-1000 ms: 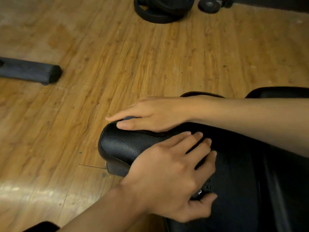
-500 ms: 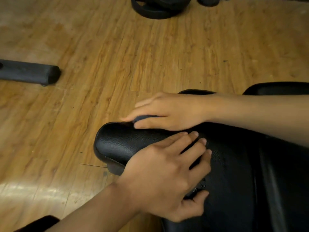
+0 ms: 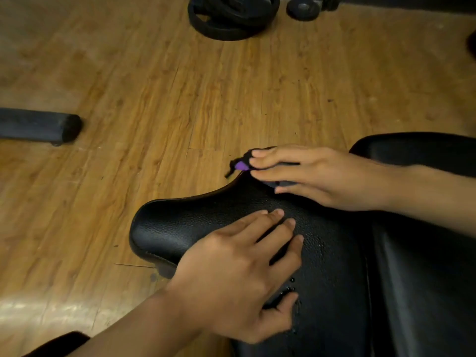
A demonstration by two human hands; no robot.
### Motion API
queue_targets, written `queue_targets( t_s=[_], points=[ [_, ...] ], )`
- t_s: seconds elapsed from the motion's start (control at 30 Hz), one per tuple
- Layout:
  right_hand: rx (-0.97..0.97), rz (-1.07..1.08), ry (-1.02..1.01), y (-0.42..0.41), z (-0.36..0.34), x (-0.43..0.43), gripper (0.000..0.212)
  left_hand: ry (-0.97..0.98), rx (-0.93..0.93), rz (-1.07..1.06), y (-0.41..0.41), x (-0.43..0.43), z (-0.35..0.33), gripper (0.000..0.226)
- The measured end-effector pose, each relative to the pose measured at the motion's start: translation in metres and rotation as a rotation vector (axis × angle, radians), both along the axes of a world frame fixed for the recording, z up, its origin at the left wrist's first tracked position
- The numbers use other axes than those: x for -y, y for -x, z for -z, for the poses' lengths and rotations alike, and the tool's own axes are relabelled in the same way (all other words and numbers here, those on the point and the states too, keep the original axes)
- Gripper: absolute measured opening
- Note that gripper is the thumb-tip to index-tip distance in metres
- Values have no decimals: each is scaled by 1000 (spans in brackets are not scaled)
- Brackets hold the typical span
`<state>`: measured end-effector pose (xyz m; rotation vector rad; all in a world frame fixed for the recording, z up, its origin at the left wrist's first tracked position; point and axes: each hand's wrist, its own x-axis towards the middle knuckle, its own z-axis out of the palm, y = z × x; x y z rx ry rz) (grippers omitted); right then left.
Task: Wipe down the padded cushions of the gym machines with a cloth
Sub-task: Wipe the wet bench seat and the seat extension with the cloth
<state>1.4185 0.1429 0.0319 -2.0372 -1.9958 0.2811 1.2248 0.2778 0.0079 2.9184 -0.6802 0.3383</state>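
The left hand [image 3: 231, 276] lay flat, fingers straight and spread, on the black pebbled-leather padded cushion [image 3: 185, 222]. The right hand [image 3: 316, 176], fingers straight, pressed a dark cloth with a purple patch [image 3: 242, 164] against the cushion's far edge, above the wooden floor [image 3: 154, 99].

A black textured cushion [image 3: 195, 228] juts over the wooden floor [image 3: 154, 99]. The left hand [image 3: 231, 274] lies flat on the cushion's near side, fingers [image 3: 273, 215] straight and spread. At the cushion's far edge the right hand [image 3: 309, 176] presses a dark cloth [image 3: 242, 164] with a purple patch under straight fingers. Black weight plates [image 3: 231, 19] lie at the floor's far edge and a black padded bar [image 3: 38, 126] at its left edge.
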Motion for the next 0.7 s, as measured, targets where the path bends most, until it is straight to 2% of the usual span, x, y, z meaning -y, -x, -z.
queue_targets(
  t_s=[0.07, 0.1, 0.23, 0.37, 0.47, 0.6, 0.7],
  points=[
    [178, 69, 19, -2, 5, 18, 55, 2, 5, -4, 0, 0, 0, 60],
    [203, 103, 62, -2, 12, 11, 59, 2, 5, -4, 0, 0, -1, 59],
    [76, 240, 152, 2, 20, -50, 73, 0, -17, -3, 1, -1, -3, 59],
    [44, 369, -59, 26, 22, 7, 53, -4, -30, -4, 1, -2, -4, 59],
    [78, 428, 13, 36, 16, 30, 55, -15, -44, -6, 0, -1, -6, 59],
    [45, 571, 174, 1, 23, -39, 50, -42, -57, -1, -1, -1, -8, 58],
    [77, 610, 11, 21, 23, -20, 47, -47, -66, -1, -1, -1, -9, 59]
  ],
)
